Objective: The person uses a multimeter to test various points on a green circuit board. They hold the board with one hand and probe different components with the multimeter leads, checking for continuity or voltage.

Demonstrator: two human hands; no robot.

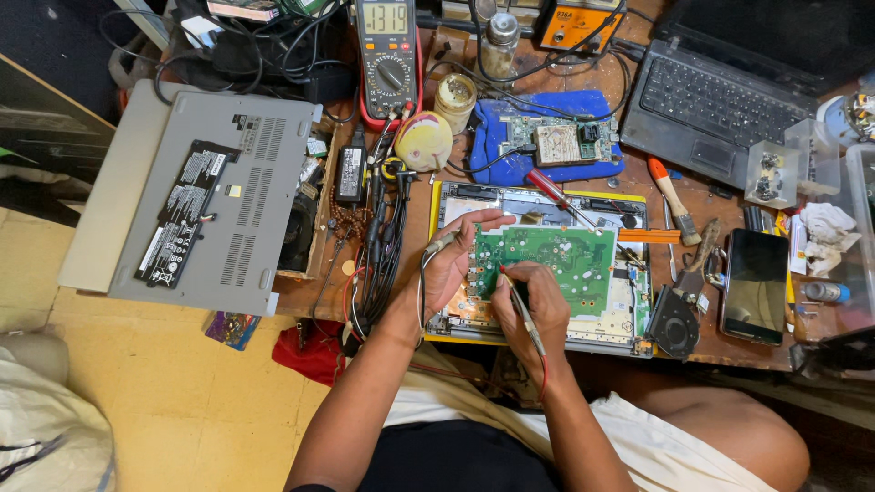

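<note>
A green circuit board (556, 260) lies on an opened laptop chassis (620, 323) in front of me. My right hand (538, 305) grips a thin red-tipped probe (521, 305) like a pen, its tip touching the board's left part. My left hand (456, 260) rests at the board's left edge, fingers spread over it, holding a second probe (439, 244) with a dark lead. A yellow multimeter (387, 55) stands at the back, its wires running down to my hands.
A grey laptop base with a black battery (196, 205) lies at the left. A second board sits on a blue mat (547, 137). A black laptop (729, 91), a brush (674, 200), a screwdriver (551, 193), a phone (755, 284) and a fan (673, 321) crowd the right.
</note>
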